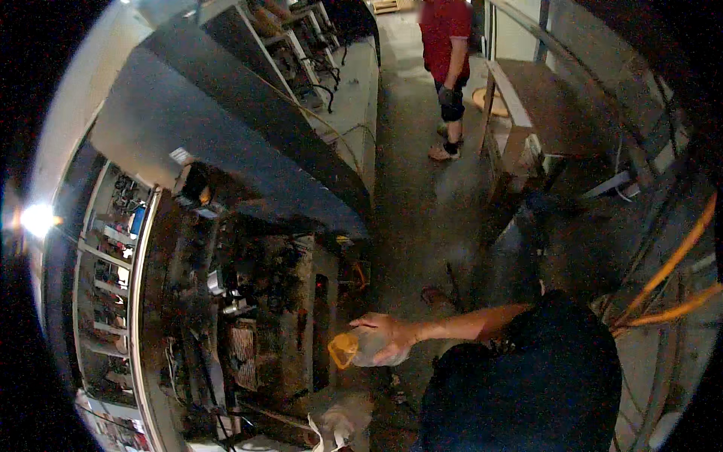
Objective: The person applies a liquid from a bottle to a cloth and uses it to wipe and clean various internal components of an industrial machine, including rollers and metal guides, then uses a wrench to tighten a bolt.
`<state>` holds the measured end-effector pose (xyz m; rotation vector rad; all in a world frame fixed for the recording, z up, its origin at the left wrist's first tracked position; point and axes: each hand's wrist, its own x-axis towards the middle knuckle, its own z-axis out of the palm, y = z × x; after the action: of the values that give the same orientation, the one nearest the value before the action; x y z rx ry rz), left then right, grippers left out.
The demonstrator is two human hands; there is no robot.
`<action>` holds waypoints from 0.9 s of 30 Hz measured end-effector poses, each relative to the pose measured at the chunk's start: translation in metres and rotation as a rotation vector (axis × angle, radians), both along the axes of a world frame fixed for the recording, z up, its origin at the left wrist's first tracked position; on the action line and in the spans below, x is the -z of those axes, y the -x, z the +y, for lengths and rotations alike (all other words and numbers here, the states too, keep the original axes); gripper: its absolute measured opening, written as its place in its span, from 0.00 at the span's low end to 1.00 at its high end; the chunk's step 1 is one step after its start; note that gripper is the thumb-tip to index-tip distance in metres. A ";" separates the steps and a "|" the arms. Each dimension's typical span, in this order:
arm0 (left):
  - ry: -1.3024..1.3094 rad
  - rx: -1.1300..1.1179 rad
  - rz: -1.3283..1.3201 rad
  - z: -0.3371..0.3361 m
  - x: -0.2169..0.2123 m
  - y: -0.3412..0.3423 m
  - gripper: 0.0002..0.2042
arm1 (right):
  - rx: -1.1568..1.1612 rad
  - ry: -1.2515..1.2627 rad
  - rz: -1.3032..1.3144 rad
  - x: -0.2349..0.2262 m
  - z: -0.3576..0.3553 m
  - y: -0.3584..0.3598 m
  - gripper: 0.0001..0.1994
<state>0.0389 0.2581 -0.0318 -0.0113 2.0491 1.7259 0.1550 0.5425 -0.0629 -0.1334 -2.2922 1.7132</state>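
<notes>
My right hand (390, 331) reaches across to the left, in front of my dark shirt. It is closed around a clear plastic bottle (365, 350) with an orange-yellow end (343, 350). The bottle lies roughly level, its orange end pointing at the open front of a dark machine cabinet (263, 316) full of wiring and metal parts. My left hand is out of sight.
Another person in a red shirt and dark shorts (446, 45) stands up the concrete aisle (422, 203). A wooden bench (531, 105) lines the right side, with orange cables (678, 279) beyond. Crumpled white material (339, 423) lies on the floor below my hand. A bright lamp (38, 218) glares at far left.
</notes>
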 end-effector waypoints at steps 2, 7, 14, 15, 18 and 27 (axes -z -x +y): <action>0.032 0.003 -0.021 0.027 0.000 0.018 0.18 | -0.032 -0.039 0.087 0.011 0.034 0.004 0.53; 0.115 -0.018 -0.092 0.097 -0.009 0.046 0.18 | -0.072 0.294 0.199 0.025 0.103 0.017 0.53; 0.172 0.056 -0.132 0.197 -0.029 0.082 0.17 | -0.148 0.020 0.127 -0.019 0.232 0.033 0.53; 0.183 0.089 -0.131 0.215 -0.036 0.090 0.17 | -0.117 -0.048 0.163 -0.023 0.243 0.032 0.54; 0.177 0.073 -0.138 0.243 -0.033 0.086 0.17 | -0.089 -0.011 0.076 -0.017 0.265 0.032 0.52; 0.190 0.097 -0.135 0.306 -0.034 0.106 0.16 | -0.236 0.642 0.045 -0.029 0.309 0.043 0.50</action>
<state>-0.0673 0.5638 0.0025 -0.0846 2.0703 1.4291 0.1117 0.8515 -0.0343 0.0540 -1.6971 2.4881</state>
